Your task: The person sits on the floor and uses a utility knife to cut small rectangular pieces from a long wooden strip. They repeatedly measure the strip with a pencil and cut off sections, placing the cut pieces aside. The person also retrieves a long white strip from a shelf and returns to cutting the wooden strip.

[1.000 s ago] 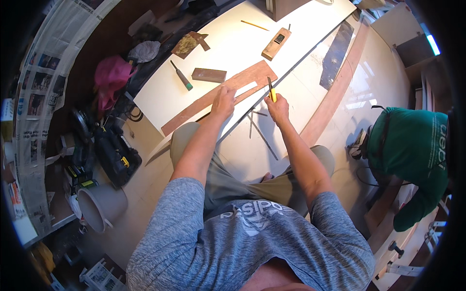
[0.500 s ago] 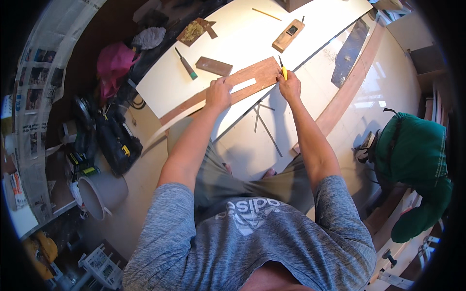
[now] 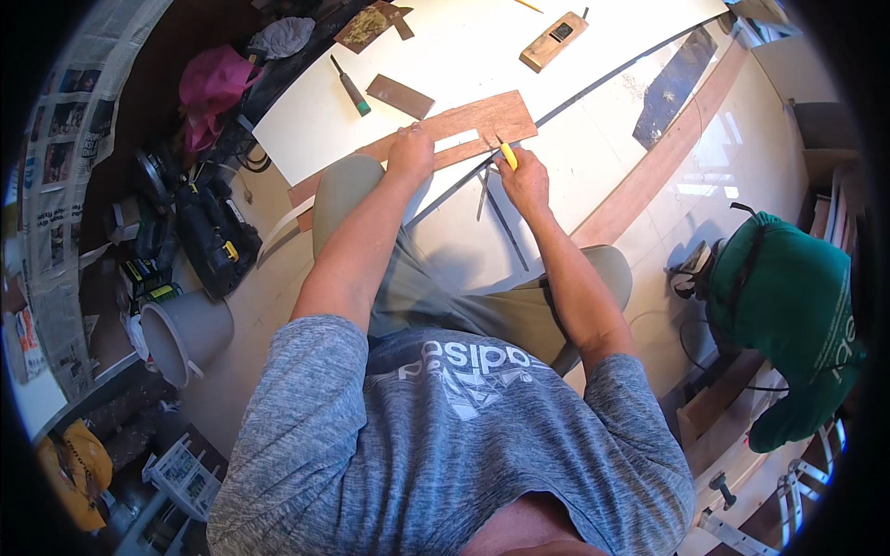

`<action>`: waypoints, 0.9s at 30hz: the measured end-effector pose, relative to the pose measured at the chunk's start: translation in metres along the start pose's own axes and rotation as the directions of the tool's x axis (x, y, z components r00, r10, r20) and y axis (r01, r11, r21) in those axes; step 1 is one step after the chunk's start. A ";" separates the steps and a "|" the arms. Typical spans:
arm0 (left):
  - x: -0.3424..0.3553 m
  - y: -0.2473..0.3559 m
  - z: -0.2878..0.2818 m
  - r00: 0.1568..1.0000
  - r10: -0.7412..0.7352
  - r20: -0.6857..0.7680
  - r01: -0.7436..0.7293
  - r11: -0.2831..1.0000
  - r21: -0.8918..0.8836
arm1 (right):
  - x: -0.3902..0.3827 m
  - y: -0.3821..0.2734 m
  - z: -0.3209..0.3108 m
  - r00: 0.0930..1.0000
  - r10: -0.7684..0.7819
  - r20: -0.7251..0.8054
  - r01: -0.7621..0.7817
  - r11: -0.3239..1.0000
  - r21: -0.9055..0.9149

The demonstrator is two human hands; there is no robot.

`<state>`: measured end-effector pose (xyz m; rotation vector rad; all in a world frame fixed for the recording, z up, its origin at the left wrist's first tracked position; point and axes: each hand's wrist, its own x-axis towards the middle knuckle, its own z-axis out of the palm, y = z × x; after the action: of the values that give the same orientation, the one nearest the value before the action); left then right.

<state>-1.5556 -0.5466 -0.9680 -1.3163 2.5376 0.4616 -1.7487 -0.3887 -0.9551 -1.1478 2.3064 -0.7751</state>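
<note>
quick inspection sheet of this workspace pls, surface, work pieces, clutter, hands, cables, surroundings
Surface: white board, lying under the plank
Work pieces: plank, white strip along it, yellow cutter
Clutter: plane, wood block, green-ended tool, shavings
Hands: left hand on the plank by the strip; right hand gripping the cutter, blade toward the plank
Cables: dark cord beside green fabric
Surroundings: grey bucket, pink bag, black case, all at left
</note>
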 end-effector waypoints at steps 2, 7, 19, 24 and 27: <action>0.001 -0.001 -0.007 0.999 -0.037 0.020 0.040 0.986 -0.162 | -0.002 -0.010 -0.007 0.995 0.068 0.069 -0.068 0.998 0.008; -0.011 -0.002 -0.019 0.996 0.015 -0.087 -0.029 0.987 -0.158 | -0.014 -0.032 -0.037 0.965 0.136 0.224 -0.154 0.986 0.064; 0.091 -0.033 -0.040 0.728 -0.686 -0.010 0.550 0.593 -0.588 | -0.065 -0.021 -0.023 0.923 0.282 0.263 -0.331 0.929 0.168; 0.099 -0.033 -0.062 0.695 -0.719 0.016 0.547 0.514 -0.661 | -0.055 -0.011 -0.017 0.926 0.277 0.258 -0.331 0.924 0.194; 0.072 -0.018 -0.078 0.750 -0.660 -0.036 0.368 0.463 -0.806 | -0.048 -0.006 -0.008 0.927 0.302 0.222 -0.351 0.908 0.230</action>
<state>-1.5872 -0.6404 -0.9247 -2.5953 1.9549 1.3589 -1.7239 -0.3501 -0.9382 -0.6577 2.0890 -0.7847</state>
